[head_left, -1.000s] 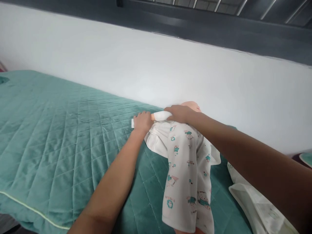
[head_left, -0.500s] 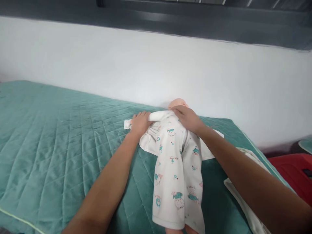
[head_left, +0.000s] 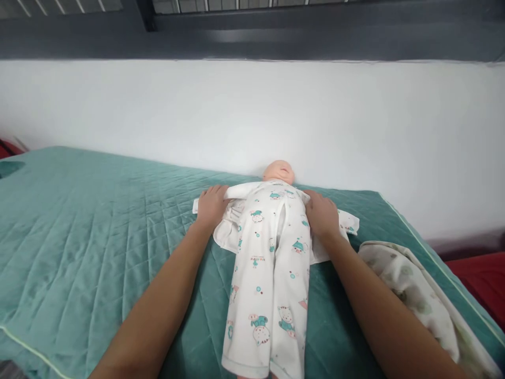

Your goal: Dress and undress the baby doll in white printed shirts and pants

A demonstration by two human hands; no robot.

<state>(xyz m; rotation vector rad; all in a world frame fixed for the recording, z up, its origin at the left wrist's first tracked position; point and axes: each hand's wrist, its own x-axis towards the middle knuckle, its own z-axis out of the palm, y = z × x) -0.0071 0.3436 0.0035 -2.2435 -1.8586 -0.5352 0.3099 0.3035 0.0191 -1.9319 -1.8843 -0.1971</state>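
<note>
A baby doll (head_left: 278,171) lies on its back on a teal quilted bed cover (head_left: 87,231), head toward the white wall. It wears a white printed sleepsuit (head_left: 272,263) with small teal animal figures. My left hand (head_left: 211,205) lies flat on the suit's left sleeve, fingers stretched out. My right hand (head_left: 321,213) rests flat on the right sleeve beside the doll's chest. Neither hand grips anything.
A crumpled white printed cloth (head_left: 414,295) lies at the bed's right edge. A red object (head_left: 481,279) sits beyond that edge. The white wall (head_left: 252,116) runs along the far side, with a dark window frame above.
My right hand left the doll's left arm and crossed to the right sleeve. The left hand slid slightly along the left sleeve. The view swung left, so the doll now lies centred.
</note>
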